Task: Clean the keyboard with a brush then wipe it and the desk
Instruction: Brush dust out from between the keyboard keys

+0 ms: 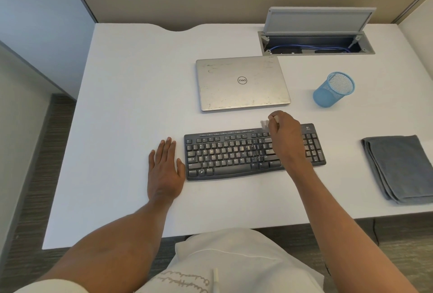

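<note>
A black keyboard (234,154) lies across the middle of the white desk (131,95). My right hand (284,132) hovers over the keyboard's upper right part, fingers closed on a small pale brush (266,125) whose blurred bristles touch the top key row. Flat on the desk lies my left hand (165,166), fingers together, its thumb against the keyboard's left edge. A folded grey cloth (398,168) rests at the right side of the desk.
A closed silver laptop (242,83) sits just behind the keyboard. A blue mesh pen cup (334,90) stands to its right. At the back right, a cable box (316,44) in the desk has its lid raised. Partition walls surround the desk.
</note>
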`<state>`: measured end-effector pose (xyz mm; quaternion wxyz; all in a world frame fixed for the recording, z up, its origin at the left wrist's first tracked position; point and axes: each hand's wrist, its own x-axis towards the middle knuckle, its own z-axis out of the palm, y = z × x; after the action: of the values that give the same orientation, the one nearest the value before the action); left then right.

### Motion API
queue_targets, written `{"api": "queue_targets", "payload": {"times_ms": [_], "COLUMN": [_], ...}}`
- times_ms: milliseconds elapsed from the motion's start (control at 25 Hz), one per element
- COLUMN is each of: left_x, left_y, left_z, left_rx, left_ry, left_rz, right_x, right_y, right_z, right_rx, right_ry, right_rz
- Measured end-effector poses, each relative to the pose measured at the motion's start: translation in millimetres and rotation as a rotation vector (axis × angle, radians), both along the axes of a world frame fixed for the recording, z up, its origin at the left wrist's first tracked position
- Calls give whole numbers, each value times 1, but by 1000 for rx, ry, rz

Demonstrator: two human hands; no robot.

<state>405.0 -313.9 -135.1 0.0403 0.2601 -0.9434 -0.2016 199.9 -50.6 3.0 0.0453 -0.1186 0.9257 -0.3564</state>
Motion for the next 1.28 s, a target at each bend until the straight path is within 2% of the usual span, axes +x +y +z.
{"api": "queue_targets", "payload": {"times_ms": [320, 560, 840, 1080, 1280], "left_x": [0, 0, 1, 0, 0], "left_y": [0, 0, 1, 1, 0], "left_z": [0, 1, 1, 2, 2], "left_rx": [5, 9, 7, 2, -1], "left_ry": [9, 11, 16, 6, -2], "left_rz": [3, 1, -2, 0, -1], "right_x": [11, 12, 18, 19, 18], "right_y": [11, 14, 23, 17, 25], "right_z": [-7, -1, -12, 0, -8], "right_rx": [84, -12, 154, 36, 114], "right_ry": [-82, 2, -86, -26, -101], "right_rz": [25, -1, 33, 18, 51]}}
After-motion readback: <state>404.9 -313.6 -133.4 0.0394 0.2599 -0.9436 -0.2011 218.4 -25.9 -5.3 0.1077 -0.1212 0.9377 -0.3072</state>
